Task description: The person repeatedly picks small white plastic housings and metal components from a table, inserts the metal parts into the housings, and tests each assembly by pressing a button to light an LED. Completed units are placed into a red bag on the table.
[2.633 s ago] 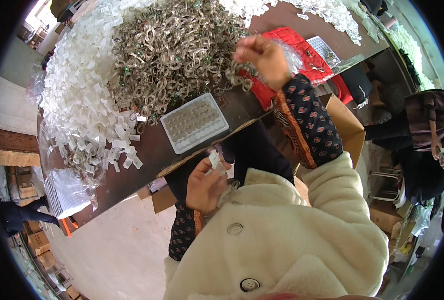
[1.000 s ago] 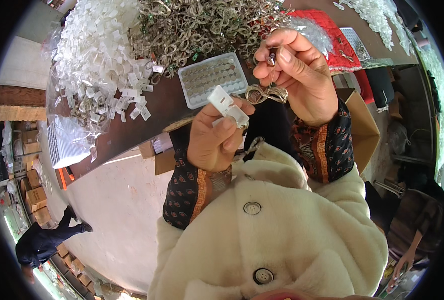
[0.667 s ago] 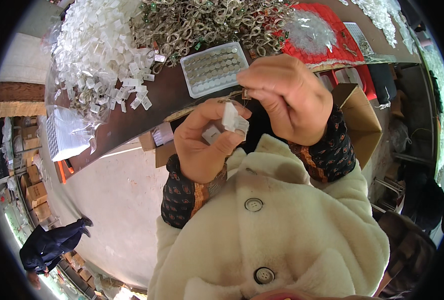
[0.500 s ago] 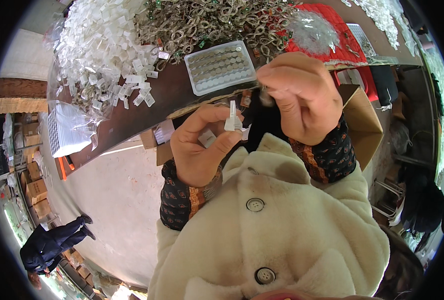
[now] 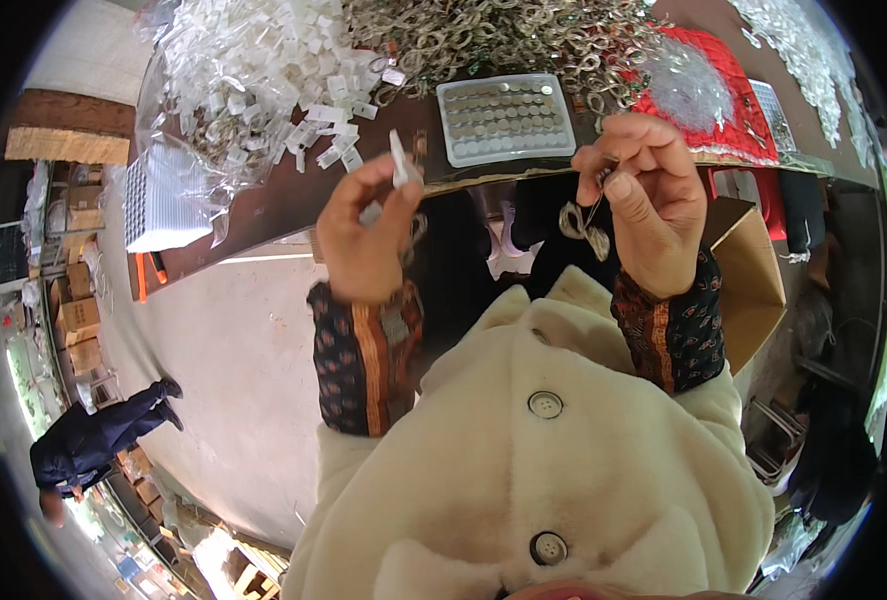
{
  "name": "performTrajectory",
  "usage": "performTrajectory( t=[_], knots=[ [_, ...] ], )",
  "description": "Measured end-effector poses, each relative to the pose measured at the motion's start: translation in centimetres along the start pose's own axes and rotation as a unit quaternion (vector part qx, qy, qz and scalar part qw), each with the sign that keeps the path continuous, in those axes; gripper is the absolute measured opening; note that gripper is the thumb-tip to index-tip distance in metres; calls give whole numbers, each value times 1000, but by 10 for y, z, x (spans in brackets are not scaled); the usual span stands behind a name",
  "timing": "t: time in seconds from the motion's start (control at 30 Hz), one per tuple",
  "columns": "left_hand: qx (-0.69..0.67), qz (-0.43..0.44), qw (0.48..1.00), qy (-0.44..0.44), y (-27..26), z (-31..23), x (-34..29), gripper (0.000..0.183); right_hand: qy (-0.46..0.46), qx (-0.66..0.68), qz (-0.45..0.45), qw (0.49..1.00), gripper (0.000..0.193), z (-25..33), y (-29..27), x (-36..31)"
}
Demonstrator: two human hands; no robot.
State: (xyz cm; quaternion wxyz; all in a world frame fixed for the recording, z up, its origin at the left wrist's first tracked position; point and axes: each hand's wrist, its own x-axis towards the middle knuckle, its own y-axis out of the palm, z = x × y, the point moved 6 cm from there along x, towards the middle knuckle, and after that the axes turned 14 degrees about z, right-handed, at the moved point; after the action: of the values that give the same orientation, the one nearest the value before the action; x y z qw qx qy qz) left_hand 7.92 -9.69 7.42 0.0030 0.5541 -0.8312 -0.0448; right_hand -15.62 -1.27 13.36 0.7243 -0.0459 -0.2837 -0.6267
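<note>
Two hands are raised just in front of the worktop [image 5: 264, 215] edge. Left hand [image 5: 364, 240] pinches a small white plastic piece [image 5: 400, 160] upright between its fingertips; right hand [image 5: 649, 205] grips a metal ring [image 5: 584, 222] hanging below its fingers, near the grey tray [image 5: 507, 118].

Both hands hang in open air just off the near edge of the brown table [image 5: 294, 200], with a clear gap between the left hand [image 5: 364, 240] and the right hand [image 5: 649, 205]. Straight ahead of that gap the grey tray of small round parts [image 5: 507, 118] sits at the edge, hemmed behind by the heap of metal rings [image 5: 504, 40] — little bare top there. To the left the pile of white plastic pieces [image 5: 264, 70] crowds the surface; to the right, the red cloth [image 5: 724, 90] above and an open cardboard box [image 5: 749, 285] below the table edge.
</note>
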Motion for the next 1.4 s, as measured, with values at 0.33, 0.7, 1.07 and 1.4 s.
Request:
performTrajectory(
  t=[0.33, 0.7, 1.07, 1.4],
  knots=[
    [185, -4, 982, 24, -32, 21, 37, 28, 76, -130, 11, 989, 25, -20, 15, 0],
    [-13, 138, 988, 74, 33, -17, -28, 30, 41, -505, 109, 855, 20, -14, 47, 8],
    [-189, 98, 971, 113, 32, -16, -45, 20, -32, -494, 179, 850, 15, -11, 78, 8],
    [-183, 51, 969, 157, 46, 9, -53, 17, -2, -518, 138, 844, 18, -15, 80, -7]
  ],
)
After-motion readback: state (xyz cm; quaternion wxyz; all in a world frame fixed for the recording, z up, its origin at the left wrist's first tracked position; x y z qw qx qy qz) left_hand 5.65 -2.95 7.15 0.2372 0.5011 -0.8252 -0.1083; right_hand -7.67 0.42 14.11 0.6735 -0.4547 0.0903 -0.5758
